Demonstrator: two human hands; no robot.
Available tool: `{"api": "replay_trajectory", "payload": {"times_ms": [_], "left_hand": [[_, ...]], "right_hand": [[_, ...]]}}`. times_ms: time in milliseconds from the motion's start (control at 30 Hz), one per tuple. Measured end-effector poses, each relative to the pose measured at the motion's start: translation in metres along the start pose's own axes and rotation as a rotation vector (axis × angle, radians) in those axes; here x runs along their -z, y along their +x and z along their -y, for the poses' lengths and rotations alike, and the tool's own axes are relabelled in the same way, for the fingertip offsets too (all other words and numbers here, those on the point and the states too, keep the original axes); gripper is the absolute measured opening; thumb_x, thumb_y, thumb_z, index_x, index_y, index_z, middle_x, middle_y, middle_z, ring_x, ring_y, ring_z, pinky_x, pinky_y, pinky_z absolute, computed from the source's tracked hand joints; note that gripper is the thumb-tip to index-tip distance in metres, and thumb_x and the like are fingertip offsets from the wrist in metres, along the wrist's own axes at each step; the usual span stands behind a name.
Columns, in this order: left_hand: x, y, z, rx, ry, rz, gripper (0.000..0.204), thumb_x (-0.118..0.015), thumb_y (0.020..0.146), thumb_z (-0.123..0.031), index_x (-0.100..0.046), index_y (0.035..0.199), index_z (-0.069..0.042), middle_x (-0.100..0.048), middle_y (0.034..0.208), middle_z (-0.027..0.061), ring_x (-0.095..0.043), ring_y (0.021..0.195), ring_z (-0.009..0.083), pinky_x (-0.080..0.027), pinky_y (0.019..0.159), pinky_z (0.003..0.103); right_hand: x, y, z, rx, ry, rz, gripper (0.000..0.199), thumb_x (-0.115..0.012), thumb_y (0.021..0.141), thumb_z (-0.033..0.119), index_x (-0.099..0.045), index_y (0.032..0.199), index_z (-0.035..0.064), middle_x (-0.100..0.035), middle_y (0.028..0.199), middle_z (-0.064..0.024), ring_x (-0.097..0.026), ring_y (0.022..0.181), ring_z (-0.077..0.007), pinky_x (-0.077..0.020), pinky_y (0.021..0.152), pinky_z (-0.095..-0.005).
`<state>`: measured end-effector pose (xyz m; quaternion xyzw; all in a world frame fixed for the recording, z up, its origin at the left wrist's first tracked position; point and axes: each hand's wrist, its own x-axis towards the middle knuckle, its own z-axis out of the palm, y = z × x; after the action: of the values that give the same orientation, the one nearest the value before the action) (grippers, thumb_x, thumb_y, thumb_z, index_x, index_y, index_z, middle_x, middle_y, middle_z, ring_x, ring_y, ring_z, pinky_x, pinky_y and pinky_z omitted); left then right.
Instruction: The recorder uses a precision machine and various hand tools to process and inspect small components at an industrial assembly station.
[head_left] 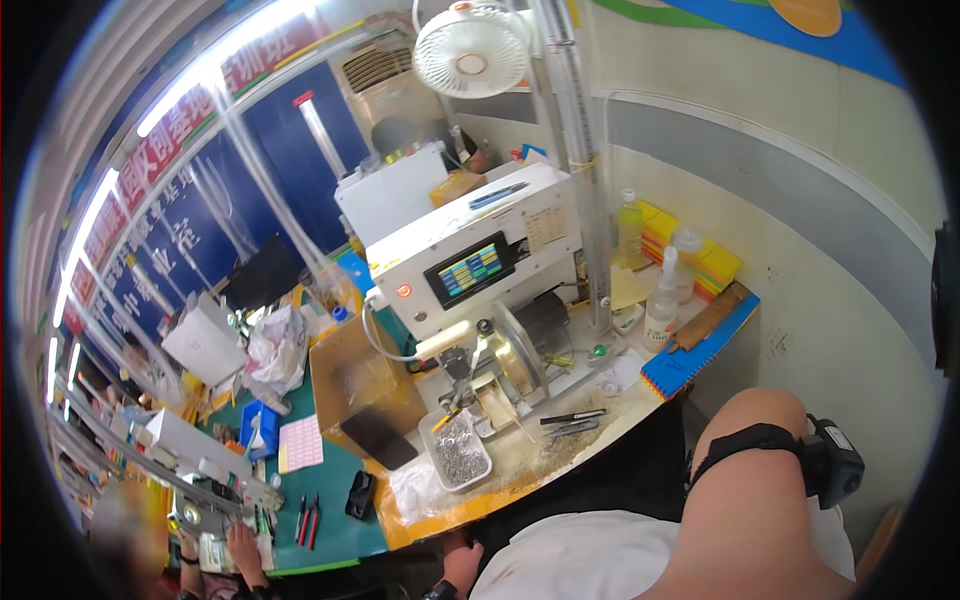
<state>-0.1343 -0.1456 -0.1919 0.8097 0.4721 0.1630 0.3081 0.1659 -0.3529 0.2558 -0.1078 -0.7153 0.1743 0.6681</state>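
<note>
My left hand [460,562] is low in the picture, below the table's front edge, beside my white shirt. A dark band is at its wrist, and its fingers are too small and partly hidden to read. On the right, my right arm [745,500] rises from the lower edge with a black strap and a small black device [838,465] on it. The rounded end beyond the strap shows no fingers. Ahead stands a white machine [480,250] with a lit touch screen [470,270] and a round metal wheel [515,360]. A white tray [487,478] of small metal pieces lies before it.
Tweezers [575,428] and a black pen-like tool [573,415] lie near the table edge. A dark phone [380,437] leans by a cardboard box [345,375]. Bottles [660,312] and a blue board [700,350] stand right. A co-worker's hands [243,548] are at lower left.
</note>
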Motion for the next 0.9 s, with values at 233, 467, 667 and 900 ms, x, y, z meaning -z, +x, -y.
{"api": "replay_trajectory", "payload": {"times_ms": [233,467,667,900], "left_hand": [[-0.050,-0.002,0.108,-0.375,0.444,-0.093,0.027,-0.056,0.104,-0.010,-0.067,0.127,-0.003,-0.070,0.093,0.0302,-0.068,0.078,0.0474,-0.055,0.067,0.055],[0.001,0.002,-0.002,-0.029,0.027,-0.033,0.057,-0.069,0.089,-0.022,-0.059,0.141,-0.002,-0.065,0.134,0.0298,-0.060,0.123,0.0502,-0.048,0.108,0.053],[0.017,-0.001,-0.027,0.084,-0.021,0.087,0.059,-0.068,0.088,-0.017,-0.055,0.144,-0.002,-0.060,0.140,0.0303,-0.056,0.128,0.0514,-0.046,0.111,0.052],[0.017,-0.002,-0.037,0.225,0.018,0.102,0.055,-0.066,0.092,-0.029,-0.058,0.140,-0.004,-0.068,0.126,0.0287,-0.065,0.117,0.0479,-0.053,0.102,0.052]], "right_hand": [[0.013,0.020,-0.012,0.033,-0.136,-0.100,0.039,-0.060,0.107,0.028,-0.068,0.117,-0.0092,-0.070,0.122,-0.0281,-0.075,0.091,-0.0370,-0.0586,0.084,-0.0479],[-0.014,-0.055,0.018,-0.096,0.011,-0.094,0.038,-0.061,0.107,0.027,-0.068,0.115,-0.0096,-0.070,0.121,-0.0283,-0.075,0.090,-0.0367,-0.0591,0.082,-0.0472],[-0.011,-0.035,0.012,-0.192,0.124,-0.011,0.037,-0.062,0.106,0.026,-0.069,0.113,-0.0100,-0.070,0.119,-0.0285,-0.076,0.089,-0.0366,-0.0595,0.081,-0.0466],[-0.011,-0.002,-0.014,-0.275,0.185,0.024,0.036,-0.063,0.105,0.025,-0.069,0.111,-0.0105,-0.071,0.118,-0.0287,-0.076,0.089,-0.0363,-0.0600,0.080,-0.0459]]}}
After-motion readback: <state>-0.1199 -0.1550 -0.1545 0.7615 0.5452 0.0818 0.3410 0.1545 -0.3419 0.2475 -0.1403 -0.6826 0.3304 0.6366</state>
